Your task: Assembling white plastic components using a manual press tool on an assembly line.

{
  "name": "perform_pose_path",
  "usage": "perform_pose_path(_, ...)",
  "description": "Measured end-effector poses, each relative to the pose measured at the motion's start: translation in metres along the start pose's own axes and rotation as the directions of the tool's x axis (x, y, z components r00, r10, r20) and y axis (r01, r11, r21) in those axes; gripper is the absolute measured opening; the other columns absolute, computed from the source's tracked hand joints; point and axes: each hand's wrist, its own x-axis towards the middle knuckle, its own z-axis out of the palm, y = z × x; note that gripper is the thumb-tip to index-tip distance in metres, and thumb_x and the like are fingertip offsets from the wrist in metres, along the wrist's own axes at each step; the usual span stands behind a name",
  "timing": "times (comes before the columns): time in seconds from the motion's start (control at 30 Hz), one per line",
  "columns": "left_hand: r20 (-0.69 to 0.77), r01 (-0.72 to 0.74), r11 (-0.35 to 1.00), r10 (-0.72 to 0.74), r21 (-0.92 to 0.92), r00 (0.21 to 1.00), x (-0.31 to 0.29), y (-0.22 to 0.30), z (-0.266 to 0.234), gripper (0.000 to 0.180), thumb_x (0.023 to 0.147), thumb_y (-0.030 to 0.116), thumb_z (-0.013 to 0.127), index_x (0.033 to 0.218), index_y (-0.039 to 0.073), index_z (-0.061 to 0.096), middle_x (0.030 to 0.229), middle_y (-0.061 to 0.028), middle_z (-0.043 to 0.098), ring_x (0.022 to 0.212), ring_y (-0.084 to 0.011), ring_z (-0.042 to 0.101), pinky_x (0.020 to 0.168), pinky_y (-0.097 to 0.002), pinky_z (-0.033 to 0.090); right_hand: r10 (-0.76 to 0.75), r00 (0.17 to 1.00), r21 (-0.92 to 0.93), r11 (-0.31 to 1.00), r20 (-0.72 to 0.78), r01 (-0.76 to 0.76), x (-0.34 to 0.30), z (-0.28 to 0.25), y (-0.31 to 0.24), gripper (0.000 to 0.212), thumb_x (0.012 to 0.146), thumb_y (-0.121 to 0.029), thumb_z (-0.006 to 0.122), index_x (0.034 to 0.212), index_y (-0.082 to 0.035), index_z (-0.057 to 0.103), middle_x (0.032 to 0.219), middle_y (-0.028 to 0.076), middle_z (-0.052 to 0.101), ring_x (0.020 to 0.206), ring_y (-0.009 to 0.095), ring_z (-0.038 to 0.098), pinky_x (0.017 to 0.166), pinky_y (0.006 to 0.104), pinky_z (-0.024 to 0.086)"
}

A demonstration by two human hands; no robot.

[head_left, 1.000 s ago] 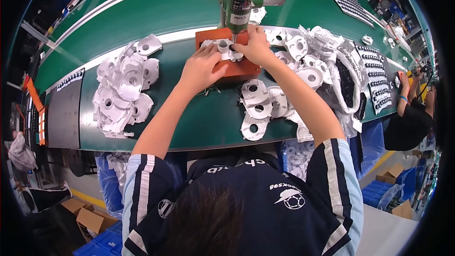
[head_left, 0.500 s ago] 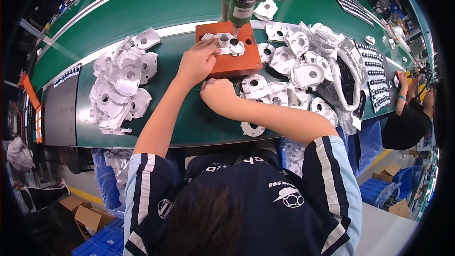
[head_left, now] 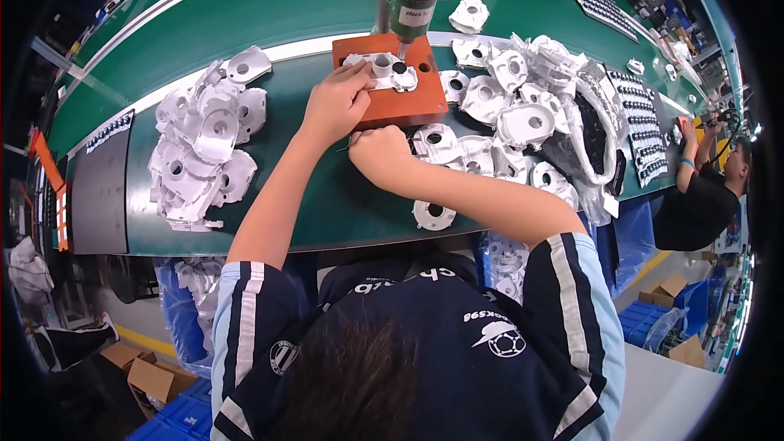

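Note:
A white plastic housing (head_left: pixel 382 69) with a round raised collar lies on an orange-red block (head_left: pixel 400 106). Above it hangs a green spindle machine (head_left: pixel 412 4), its narrow metal tip over the housing's right part, close to a dark round hole. The stretched fingers of my left hand (head_left: pixel 336 102) press on the housing's left end. My right hand (head_left: pixel 382 157) is a closed fist at the block's front edge, with its fingers curled out of sight. A thin dark line shows beside that fist; whether the hand holds it I cannot tell.
Piles of white housings stand left (head_left: pixel 204 135) and right (head_left: pixel 506 98) on the green table (head_left: pixel 327 212). A clear plastic bag (head_left: pixel 600 131) lies by the right pile. Trays of small black parts (head_left: pixel 645 126) are farther right, near another person (head_left: pixel 698 204). Blue bins (head_left: pixel 184 310) sit below the table edge.
My view has shifted slightly. My right fist has moved a little to the right along the block's front, while my left hand stays on the housing. The person at far right has moved.

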Motion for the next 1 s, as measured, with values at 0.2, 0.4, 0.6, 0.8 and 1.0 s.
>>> perform_pose_path(0.2,0.047,0.038,0.999,-0.038,-0.006,0.998,0.002,0.006,0.000,0.020,0.077,0.008,0.053,0.094,0.003,0.064,0.115,-0.0146,0.059,0.112,-0.0316,0.053,0.091,-0.0382,0.045,0.060,0.995,0.195,0.980,-0.078,-0.044,-0.017,-0.022,0.017,0.005,0.069,-0.007,0.058,0.069,-0.002,0.056,0.062,0.010,0.061,0.058,0.022,0.063,0.052,0.0311,0.050)
perform_pose_path(0.4,-0.020,0.040,0.999,-0.039,0.026,0.999,-0.004,0.000,0.004,0.018,0.076,0.009,0.053,0.090,0.003,0.062,0.111,-0.0146,0.061,0.107,-0.0333,0.055,0.089,-0.0402,0.046,0.224,0.958,0.809,0.521,0.177,-0.271,-0.034,-0.069,0.065,0.008,0.072,-0.002,0.062,0.078,0.001,0.057,0.066,0.005,0.059,0.060,0.012,0.056,0.058,0.0262,0.046)
perform_pose_path(0.6,-0.054,0.016,1.000,-0.015,0.009,0.998,-0.001,0.000,0.004,0.015,0.075,0.008,0.053,0.087,0.003,0.061,0.110,-0.0147,0.061,0.107,-0.0338,0.055,0.089,-0.0403,0.046,0.378,0.875,0.843,0.322,0.303,-0.431,-0.009,-0.074,0.121,0.011,0.075,-0.007,0.062,0.081,0.001,0.066,0.078,0.009,0.065,0.068,0.014,0.061,0.064,0.0269,0.048)
perform_pose_path(0.8,-0.050,0.025,1.000,-0.024,0.000,0.998,-0.003,0.005,0.005,0.014,0.075,0.007,0.052,0.085,0.002,0.060,0.110,-0.0152,0.061,0.106,-0.0348,0.056,0.090,-0.0406,0.046,0.601,0.798,0.898,0.320,0.053,-0.301,0.015,-0.026,0.127,0.025,0.077,-0.007,0.064,0.099,0.004,0.057,0.085,0.007,0.063,0.076,0.011,0.059,0.072,0.0226,0.047)
perform_pose_path(1.0,0.014,0.084,0.996,-0.083,-0.021,0.996,-0.003,0.004,0.000,0.020,0.077,0.007,0.052,0.093,0.003,0.063,0.117,-0.0155,0.058,0.113,-0.0332,0.052,0.095,-0.0397,0.043,0.616,0.787,0.861,0.416,-0.030,-0.293,0.024,-0.016,0.120,0.024,0.076,-0.011,0.067,0.094,0.003,0.059,0.079,0.005,0.063,0.070,0.009,0.057,0.066,0.0231,0.046)
